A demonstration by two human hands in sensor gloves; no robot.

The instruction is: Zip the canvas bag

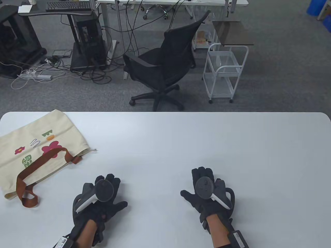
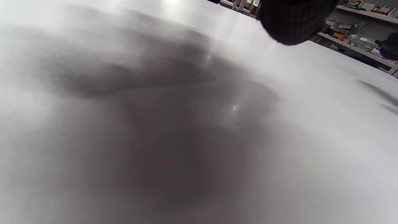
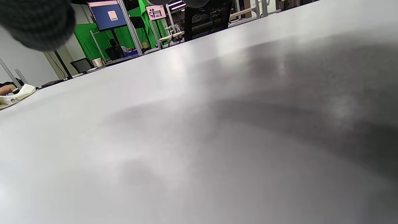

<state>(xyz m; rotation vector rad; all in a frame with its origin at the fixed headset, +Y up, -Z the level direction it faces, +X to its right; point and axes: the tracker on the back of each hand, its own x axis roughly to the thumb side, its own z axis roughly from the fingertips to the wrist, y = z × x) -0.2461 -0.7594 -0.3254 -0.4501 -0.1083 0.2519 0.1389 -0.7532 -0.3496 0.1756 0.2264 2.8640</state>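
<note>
A cream canvas bag [image 1: 33, 147] with flower prints and brown straps [image 1: 38, 165] lies flat at the table's left edge. Its metal zipper pull [image 1: 94, 150] sticks out at the bag's right corner. My left hand [image 1: 103, 191] rests palm down on the table, fingers spread, to the right of the bag and apart from it. My right hand [image 1: 207, 186] rests palm down further right, empty. In the left wrist view a gloved fingertip [image 2: 292, 21] hangs over bare table. In the right wrist view a fingertip [image 3: 37, 21] shows and the bag's edge [image 3: 15, 95] lies far left.
The white table [image 1: 207, 144] spans the view. Beyond its far edge stand a black office chair [image 1: 165, 64] and a white wire cart [image 1: 223, 72] on the carpet.
</note>
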